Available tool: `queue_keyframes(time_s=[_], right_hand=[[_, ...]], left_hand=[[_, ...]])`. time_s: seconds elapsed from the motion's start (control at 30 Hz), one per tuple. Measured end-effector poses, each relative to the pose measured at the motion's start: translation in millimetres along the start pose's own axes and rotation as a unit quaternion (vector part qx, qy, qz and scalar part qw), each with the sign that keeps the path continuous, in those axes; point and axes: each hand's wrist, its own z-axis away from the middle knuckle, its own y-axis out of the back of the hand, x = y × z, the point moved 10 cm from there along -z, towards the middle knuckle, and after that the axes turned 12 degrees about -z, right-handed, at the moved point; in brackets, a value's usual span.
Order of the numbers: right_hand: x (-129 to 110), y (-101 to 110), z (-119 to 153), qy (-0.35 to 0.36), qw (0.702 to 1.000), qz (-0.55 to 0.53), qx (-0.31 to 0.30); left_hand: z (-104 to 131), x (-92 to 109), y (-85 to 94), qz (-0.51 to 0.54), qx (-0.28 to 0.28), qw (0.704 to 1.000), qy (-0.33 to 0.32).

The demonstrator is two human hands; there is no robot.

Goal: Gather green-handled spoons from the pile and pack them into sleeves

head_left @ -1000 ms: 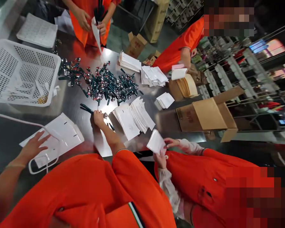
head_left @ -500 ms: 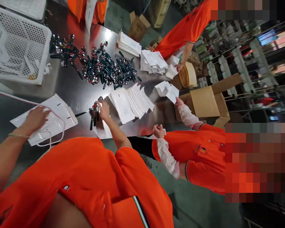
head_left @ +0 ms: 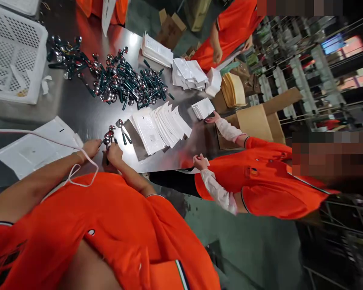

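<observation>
Several small scoops (head_left: 109,136), with shiny round metal heads and dark handles, are bunched between my two hands over the steel table. My right hand (head_left: 115,153) is closed around the bunch from the right, with a dark handle poking out below it. From the left, my left hand (head_left: 91,148) meets the bunch, its fingers pinched at a scoop; the fingertips are partly hidden. Two loose scoops (head_left: 124,132) lie just right of the bunch. Left of my hands is a white padded mailer bag (head_left: 42,145), lying flat under a pale cable (head_left: 63,143).
A big heap of scoops (head_left: 124,82) covers the table's middle. Fanned white mailers (head_left: 160,129) lie to the right. A white perforated basket (head_left: 33,64) stands at the left. Near a cardboard box (head_left: 254,123), a co-worker's hand (head_left: 212,117) touches a white stack (head_left: 203,108). Another person stands across the table.
My left hand has left the mailer and moved right to the scoops. My right hand has moved left and toward me with the bunch. The co-worker's white stack looks neater.
</observation>
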Motion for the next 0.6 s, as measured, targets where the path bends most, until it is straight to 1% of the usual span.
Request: queue_keyframes(time_s=[0.07,0.13,0.27,0.37,0.43,0.5,0.6], right_hand=[[6.2,-6.2,1.7,-0.016,1.0,-0.002,-0.024],[12.6,-4.7,2.0,-0.027,0.999,0.0,-0.028],[16.5,12.7,-3.3,-0.026,1.0,0.006,-0.006],[10.4,19.5,-10.2,-0.022,1.0,0.005,0.001],[3.5,16.7,-13.5,-0.019,1.0,0.003,0.004],[-3.2,10.6,-14.2,-0.016,1.0,0.007,0.015],[-9.3,0.0,-11.5,-0.008,0.999,0.031,0.038]], left_hand=[[7.9,1.4,-11.2,-0.003,-0.026,0.999,0.019],[13.6,3.9,-17.9,0.009,-0.043,0.999,0.033],[17.9,11.5,-23.2,0.055,-0.057,0.996,0.046],[20.1,13.6,-24.6,0.092,-0.064,0.992,0.055],[22.6,11.4,-23.6,0.109,-0.067,0.99,0.061],[25.5,5.7,-19.0,0.115,-0.065,0.989,0.066],[30.5,-8.3,-3.8,0.119,-0.056,0.989,0.066]])
